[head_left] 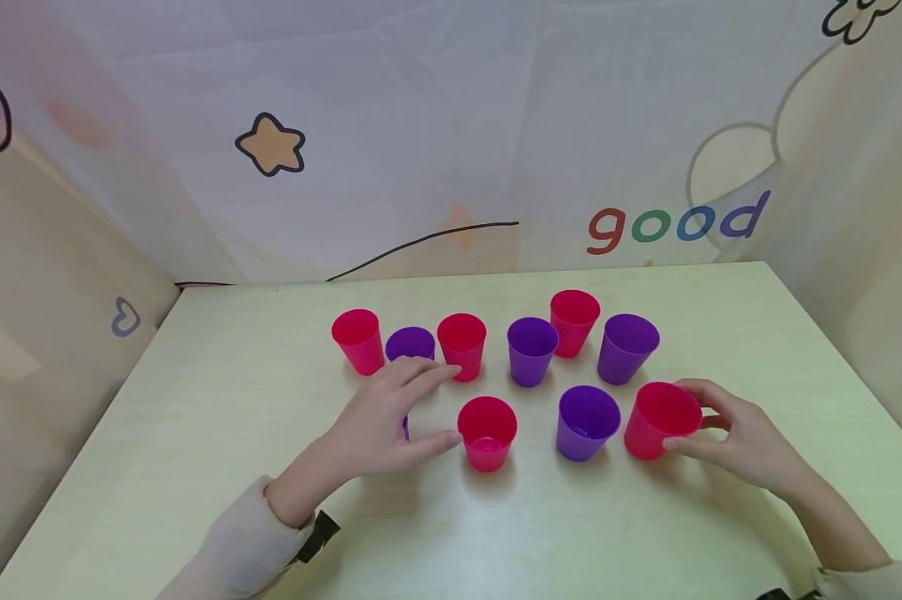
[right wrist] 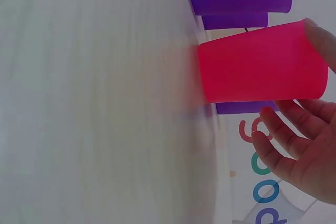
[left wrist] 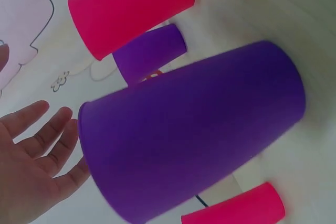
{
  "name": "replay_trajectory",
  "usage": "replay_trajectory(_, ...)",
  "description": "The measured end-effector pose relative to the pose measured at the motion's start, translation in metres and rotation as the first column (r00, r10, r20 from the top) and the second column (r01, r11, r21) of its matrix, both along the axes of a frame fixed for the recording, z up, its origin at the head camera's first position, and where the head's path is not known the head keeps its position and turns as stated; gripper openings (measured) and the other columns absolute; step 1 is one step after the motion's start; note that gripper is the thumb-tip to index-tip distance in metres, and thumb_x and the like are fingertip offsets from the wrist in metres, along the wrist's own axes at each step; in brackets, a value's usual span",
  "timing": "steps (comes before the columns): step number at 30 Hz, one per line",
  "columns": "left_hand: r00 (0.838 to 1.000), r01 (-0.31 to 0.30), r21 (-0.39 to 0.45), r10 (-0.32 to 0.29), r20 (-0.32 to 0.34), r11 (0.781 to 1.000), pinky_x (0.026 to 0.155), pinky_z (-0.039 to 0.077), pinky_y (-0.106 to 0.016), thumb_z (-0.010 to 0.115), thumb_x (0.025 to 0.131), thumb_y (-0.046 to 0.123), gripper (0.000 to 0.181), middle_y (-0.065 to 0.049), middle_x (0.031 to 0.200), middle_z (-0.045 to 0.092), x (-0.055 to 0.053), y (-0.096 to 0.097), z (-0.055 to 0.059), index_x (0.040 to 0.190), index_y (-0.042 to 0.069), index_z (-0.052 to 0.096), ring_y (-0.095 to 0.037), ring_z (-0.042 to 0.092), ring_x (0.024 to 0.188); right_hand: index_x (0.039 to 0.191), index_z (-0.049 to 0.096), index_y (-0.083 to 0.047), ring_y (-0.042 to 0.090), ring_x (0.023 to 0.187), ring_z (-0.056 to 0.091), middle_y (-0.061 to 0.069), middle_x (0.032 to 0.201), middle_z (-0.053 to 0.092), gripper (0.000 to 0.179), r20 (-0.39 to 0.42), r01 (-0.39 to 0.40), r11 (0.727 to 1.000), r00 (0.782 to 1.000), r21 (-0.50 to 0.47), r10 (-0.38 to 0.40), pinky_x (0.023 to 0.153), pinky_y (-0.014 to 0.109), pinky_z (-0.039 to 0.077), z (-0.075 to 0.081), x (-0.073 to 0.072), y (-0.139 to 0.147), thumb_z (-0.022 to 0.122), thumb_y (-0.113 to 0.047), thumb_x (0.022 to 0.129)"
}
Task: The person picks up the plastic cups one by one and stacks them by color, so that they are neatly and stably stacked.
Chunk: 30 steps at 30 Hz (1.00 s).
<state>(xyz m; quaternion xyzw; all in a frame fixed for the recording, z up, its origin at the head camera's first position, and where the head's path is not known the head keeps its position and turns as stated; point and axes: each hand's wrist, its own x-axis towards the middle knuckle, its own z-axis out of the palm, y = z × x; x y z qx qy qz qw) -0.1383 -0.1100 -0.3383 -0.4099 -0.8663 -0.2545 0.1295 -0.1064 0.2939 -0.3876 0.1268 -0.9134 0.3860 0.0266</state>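
My right hand (head_left: 736, 437) holds a pink-red cup (head_left: 649, 429) at the right end of the front row, thumb on the near side and fingertips behind. In the right wrist view, the thumb lies at that cup's rim. My left hand (head_left: 387, 417) hovers with spread fingers over a purple cup (left wrist: 189, 129), which it mostly hides in the head view. Its thumb tip is close to a pink-red cup (head_left: 487, 437); whether they touch I cannot tell. Between that cup and the right-hand one stands a purple cup (head_left: 586, 425).
Behind stand more upright cups: pink-red (head_left: 358, 343), purple (head_left: 411, 340), pink-red (head_left: 462, 342), purple (head_left: 532, 354), pink-red (head_left: 574, 321) and purple (head_left: 626, 350). All are on a pale table (head_left: 218, 400). A printed curtain (head_left: 421, 125) hangs along its back and sides.
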Motion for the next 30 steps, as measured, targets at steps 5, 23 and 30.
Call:
replay_trajectory(5, 0.991, -0.033, -0.048, 0.039, 0.126, 0.998, 0.095, 0.037, -0.045, 0.069, 0.075, 0.038, 0.062, -0.007, 0.122, 0.053, 0.002, 0.01, -0.004, 0.128, 0.011, 0.051, -0.025, 0.045, 0.116, 0.119, 0.052, -0.004, -0.005, 0.089, 0.049, -0.009, 0.106, 0.054, 0.055, -0.007, 0.014, 1.0, 1.0, 0.008, -0.014, 0.069, 0.023, 0.049, 0.001, 0.003, 0.008, 0.077, -0.018, 0.072)
replay_trajectory(23, 0.932, -0.134, -0.024, 0.135, 0.336, 0.991, 0.094, 0.04, -0.039, 0.072, 0.075, 0.034, 0.073, -0.009, 0.132, 0.042, 0.019, 0.034, -0.024, 0.135, 0.006, 0.041, -0.023, 0.039, 0.12, 0.122, 0.049, -0.004, 0.0, 0.085, 0.052, -0.014, 0.104, 0.052, 0.056, 0.054, 0.055, 0.998, 0.997, 0.007, -0.055, 0.063, 0.024, 0.049, 0.003, 0.012, 0.031, 0.076, -0.013, 0.073)
replay_trajectory(30, 0.906, -0.161, -0.055, 0.17, 0.389, 0.985, 0.095, 0.039, -0.039, 0.073, 0.075, 0.037, 0.076, -0.01, 0.134, 0.041, 0.018, 0.04, -0.026, 0.136, 0.006, 0.039, -0.022, 0.037, 0.124, 0.123, 0.048, -0.002, 0.003, 0.084, 0.055, -0.01, 0.105, 0.052, 0.056, 0.063, 0.033, 0.999, 0.998, -0.019, -0.032, 0.064, 0.024, 0.05, 0.0, 0.011, 0.031, 0.075, -0.011, 0.074)
